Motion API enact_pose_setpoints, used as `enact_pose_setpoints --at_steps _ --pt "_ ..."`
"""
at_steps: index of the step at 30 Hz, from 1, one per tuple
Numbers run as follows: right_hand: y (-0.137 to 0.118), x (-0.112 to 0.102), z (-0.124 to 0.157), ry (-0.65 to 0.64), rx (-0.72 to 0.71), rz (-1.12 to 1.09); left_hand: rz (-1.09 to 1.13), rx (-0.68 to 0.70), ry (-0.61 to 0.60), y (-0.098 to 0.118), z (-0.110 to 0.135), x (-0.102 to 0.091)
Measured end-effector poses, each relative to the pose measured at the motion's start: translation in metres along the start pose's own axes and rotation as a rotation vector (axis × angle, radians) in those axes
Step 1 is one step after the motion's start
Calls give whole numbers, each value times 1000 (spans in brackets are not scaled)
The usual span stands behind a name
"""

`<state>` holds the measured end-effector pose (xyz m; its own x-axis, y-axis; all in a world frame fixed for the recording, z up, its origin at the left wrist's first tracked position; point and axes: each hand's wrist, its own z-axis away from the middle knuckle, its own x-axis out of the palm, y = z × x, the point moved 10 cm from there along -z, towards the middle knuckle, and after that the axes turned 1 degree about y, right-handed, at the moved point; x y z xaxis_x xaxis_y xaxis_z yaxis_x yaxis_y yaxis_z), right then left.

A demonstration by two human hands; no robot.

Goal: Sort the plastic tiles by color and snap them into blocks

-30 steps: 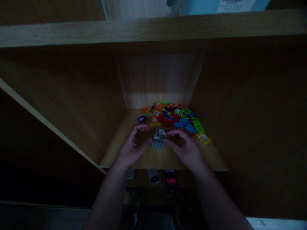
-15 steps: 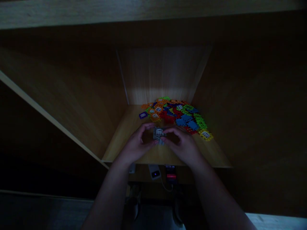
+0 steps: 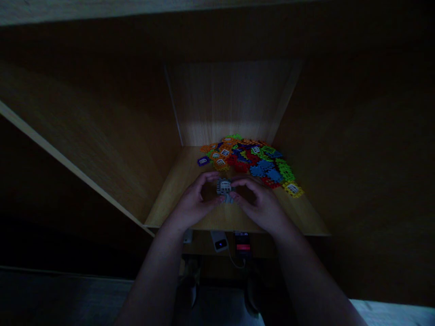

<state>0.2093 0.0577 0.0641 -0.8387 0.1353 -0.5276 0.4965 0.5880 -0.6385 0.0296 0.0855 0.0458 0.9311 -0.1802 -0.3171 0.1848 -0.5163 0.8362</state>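
Between my two hands is a small grey assembly of interlocking building tiles (image 3: 224, 185), with a white window grid on its top face. My left hand (image 3: 195, 201) grips its left side, thumb at the near edge and fingers at the far edge. From the other side my right hand (image 3: 260, 203) pinches it between thumb and index finger. A lower grey piece hangs toward me below the window face. Just beyond the hands lies a heap of coloured interlocking tiles (image 3: 241, 166) in orange, red, blue and green.
The heap rests on a wooden shelf (image 3: 173, 206) between tall side panels. A purple window tile (image 3: 203, 161) lies at its left, a yellow window tile (image 3: 292, 189) at its right. Beneath the shelf edge are a power bank (image 3: 219, 242) and a phone (image 3: 242, 244) with a white cable.
The view has shifted slightly. Both hands keep their hold on the grey tile assembly, which looks turned only a little. The heap is unchanged.
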Motion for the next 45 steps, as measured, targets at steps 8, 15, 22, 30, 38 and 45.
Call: enact_pose_setpoints --at_steps 8,15,22,30,38,45 --pt "7 1 3 3 24 -1 6 -5 -5 2 -1 0" --pt "7 0 3 0 29 -1 -11 -10 -15 1 0 0" --pt "8 2 3 -7 21 -19 -19 -13 -19 -1 0 1" --pt "11 2 3 3 21 -28 -36 -18 -29 -3 0 2" --pt "4 2 2 -28 5 -12 -28 -8 -31 0 0 2" --pt "4 2 2 -28 2 -9 -19 -25 -27 2 0 2"
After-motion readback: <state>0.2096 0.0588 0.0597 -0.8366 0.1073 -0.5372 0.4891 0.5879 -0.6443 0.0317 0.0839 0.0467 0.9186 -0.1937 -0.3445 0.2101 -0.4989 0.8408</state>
